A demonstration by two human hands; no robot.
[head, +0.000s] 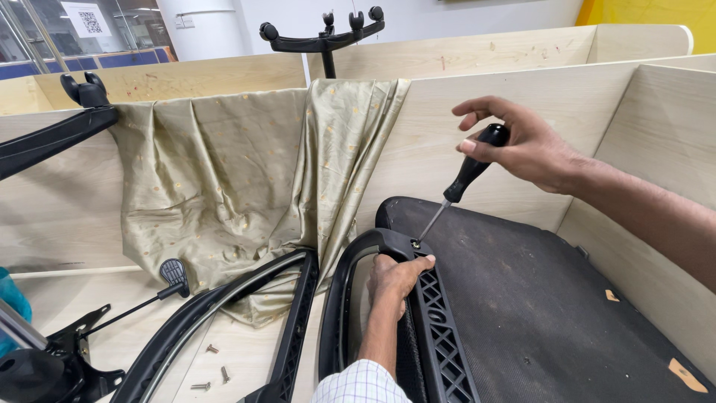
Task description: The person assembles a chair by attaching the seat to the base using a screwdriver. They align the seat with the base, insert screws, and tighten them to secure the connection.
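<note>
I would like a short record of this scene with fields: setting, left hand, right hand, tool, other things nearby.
setting: wooden work table with raised side panels
left hand: left hand grips the black armrest laid against the chair seat
right hand: right hand holds the screwdriver by its black handle
tool: tilted, its tip at a screw on the armrest
other things nearby: second armrest, loose screws, beige cloth draped over the back panel
</note>
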